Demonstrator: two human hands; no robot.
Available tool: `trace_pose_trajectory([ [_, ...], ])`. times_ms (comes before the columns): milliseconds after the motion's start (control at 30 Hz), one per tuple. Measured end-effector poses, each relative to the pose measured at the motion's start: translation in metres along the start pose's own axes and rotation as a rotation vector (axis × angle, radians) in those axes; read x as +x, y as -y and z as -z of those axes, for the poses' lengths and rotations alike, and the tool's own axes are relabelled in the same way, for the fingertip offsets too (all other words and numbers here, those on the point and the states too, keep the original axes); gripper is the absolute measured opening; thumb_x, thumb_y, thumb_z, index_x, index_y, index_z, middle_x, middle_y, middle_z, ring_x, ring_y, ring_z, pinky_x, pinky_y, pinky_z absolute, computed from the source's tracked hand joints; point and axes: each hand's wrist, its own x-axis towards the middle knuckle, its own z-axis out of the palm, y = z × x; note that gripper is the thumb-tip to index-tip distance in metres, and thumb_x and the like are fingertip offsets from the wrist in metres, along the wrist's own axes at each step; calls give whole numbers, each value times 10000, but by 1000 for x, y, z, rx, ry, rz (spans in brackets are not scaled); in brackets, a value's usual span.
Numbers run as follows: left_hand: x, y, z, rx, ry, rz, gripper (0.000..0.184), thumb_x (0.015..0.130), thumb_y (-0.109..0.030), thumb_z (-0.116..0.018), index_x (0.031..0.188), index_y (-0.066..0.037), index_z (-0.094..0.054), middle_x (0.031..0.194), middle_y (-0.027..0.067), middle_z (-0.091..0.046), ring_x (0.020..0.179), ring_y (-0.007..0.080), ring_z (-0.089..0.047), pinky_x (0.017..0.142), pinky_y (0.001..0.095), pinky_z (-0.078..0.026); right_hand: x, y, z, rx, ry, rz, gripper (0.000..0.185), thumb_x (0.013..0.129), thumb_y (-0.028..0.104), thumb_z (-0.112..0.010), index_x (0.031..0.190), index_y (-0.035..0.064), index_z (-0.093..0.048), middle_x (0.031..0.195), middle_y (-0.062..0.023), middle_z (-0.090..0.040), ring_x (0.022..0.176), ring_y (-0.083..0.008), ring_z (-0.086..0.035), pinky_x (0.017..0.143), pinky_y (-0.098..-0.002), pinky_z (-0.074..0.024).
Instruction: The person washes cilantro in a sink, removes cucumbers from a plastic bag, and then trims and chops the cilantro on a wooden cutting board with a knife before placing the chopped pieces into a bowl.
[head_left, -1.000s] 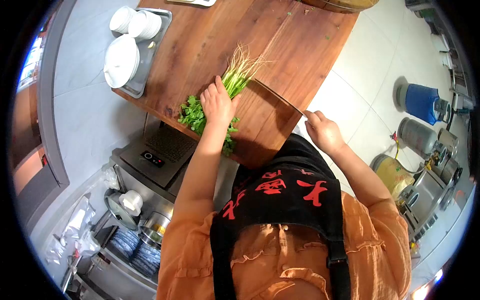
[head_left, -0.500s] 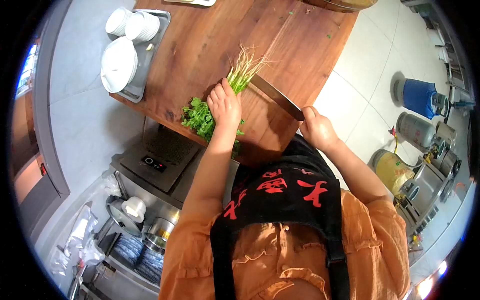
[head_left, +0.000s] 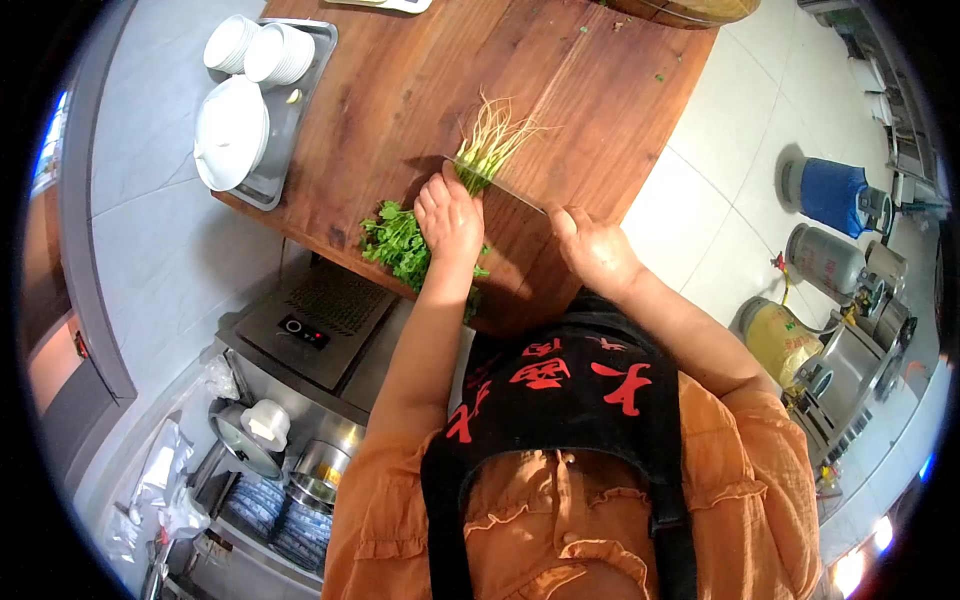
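Note:
A bunch of cilantro [head_left: 395, 242] lies on the wooden table, leaves toward me and pale roots pointing away. My left hand [head_left: 450, 212] is closed over its stems, pressing them against the wood. In my right hand [head_left: 598, 252] is the handle of a kitchen knife [head_left: 518, 194], the fingers wrapped around it. The blade appears nearly edge-on and lies across the stems just below the roots, close beyond my left fingertips. Whether it has cut through, I cannot tell.
A metal tray [head_left: 318, 95] with stacked white bowls [head_left: 280, 54] and white plates [head_left: 230, 135] sits on the table's left. A wooden tub [head_left: 680, 8] stands at the far edge. Gas cylinders [head_left: 835, 195] are on the floor to the right; pots [head_left: 322, 470] are below left.
My right hand has moved left with the knife, bringing the blade from beside the cilantro to across its stems near the roots. My left hand stays on the bunch.

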Motion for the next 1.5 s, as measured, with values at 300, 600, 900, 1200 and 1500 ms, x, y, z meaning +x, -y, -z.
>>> trace_pose_trajectory([
  [300,1,1,0,-7,19,9,698,707,-250,-743,1263,39,-437,1178,142,-479,1088,305,-460,935,431,-361,6,6,-1,-33,65,-27,367,798,64,-497,1156,10,-438,826,-150,-578,649,-285,-650,499,-372,-527],
  [600,1,5,-7,5,-40,-27,497,807,-172,-596,1235,47,-469,1168,149,-497,1073,308,-473,928,428,-369,21,12,8,-95,186,-56,168,812,64,-495,966,33,-434,771,-155,-580,629,-293,-649,477,-383,-526],
  [900,-1,8,-14,-89,-42,-19,416,829,-109,-522,1206,59,-471,1193,186,-465,1108,351,-432,948,461,-332,58,17,-6,-7,278,-92,148,828,68,-490,951,17,-425,830,-206,-604,663,-348,-659,483,-413,-527],
  [1200,0,3,-7,-84,-52,-17,525,811,-140,-611,1273,25,-426,1170,179,-462,1091,346,-432,935,447,-343,83,9,-4,101,310,-107,150,855,66,-437,1002,39,-418,854,-218,-619,770,-385,-648,611,-457,-537],
  [1500,-5,-3,-10,-49,-79,-4,650,755,-236,-722,1291,-14,-428,1135,141,-493,1031,321,-481,890,439,-398,16,-78,19,128,85,-302,199,845,48,-446,1034,12,-397,737,-258,-605,716,-434,-613,607,-498,-490],
])
